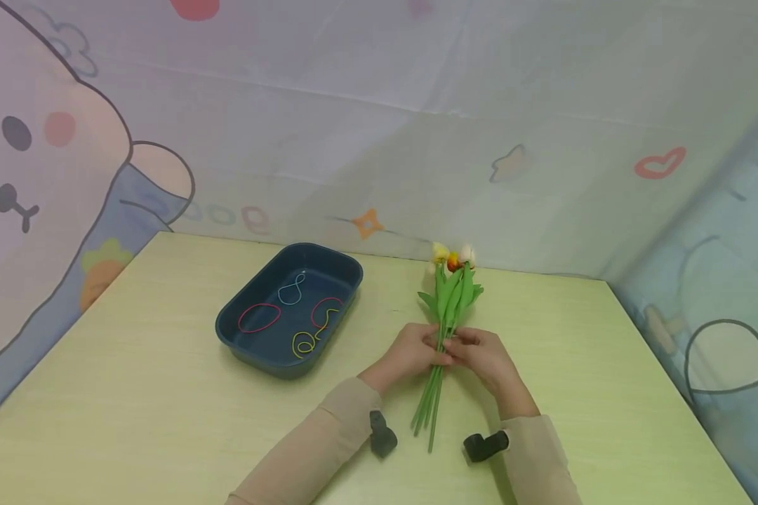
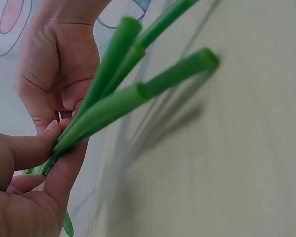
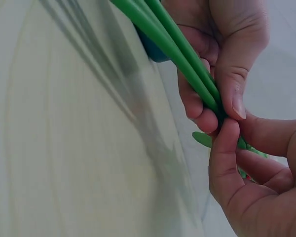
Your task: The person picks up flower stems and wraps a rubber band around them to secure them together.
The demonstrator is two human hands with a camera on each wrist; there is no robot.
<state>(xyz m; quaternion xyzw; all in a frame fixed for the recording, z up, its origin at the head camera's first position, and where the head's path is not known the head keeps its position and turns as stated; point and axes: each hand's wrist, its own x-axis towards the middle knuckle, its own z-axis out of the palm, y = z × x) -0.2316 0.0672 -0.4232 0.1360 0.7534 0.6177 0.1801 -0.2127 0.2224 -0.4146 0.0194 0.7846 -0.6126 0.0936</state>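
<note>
A bunch of artificial tulips (image 1: pixel 453 294), with yellow, white and orange-red heads and green leaves, is held above the table with its heads toward the back wall. My left hand (image 1: pixel 410 351) pinches the green stems (image 2: pixel 96 111) between thumb and fingers. Right beside it, my right hand (image 1: pixel 483 356) pinches the same stems from the other side. In the right wrist view the fingertips of both hands meet around the stems (image 3: pixel 180 59). The cut stem ends point back toward me, apart from the tabletop. Whatever lies under the fingertips is hidden.
Left of the bunch stands a dark blue basin (image 1: pixel 227 319). Loose elastic bands lie in it: a blue one (image 1: pixel 290 293), pinkish-red ones (image 1: pixel 259 331) and yellow ones (image 1: pixel 303 344). A printed cloth (image 1: pixel 379 105) hangs behind the pale wooden table (image 1: pixel 133 393).
</note>
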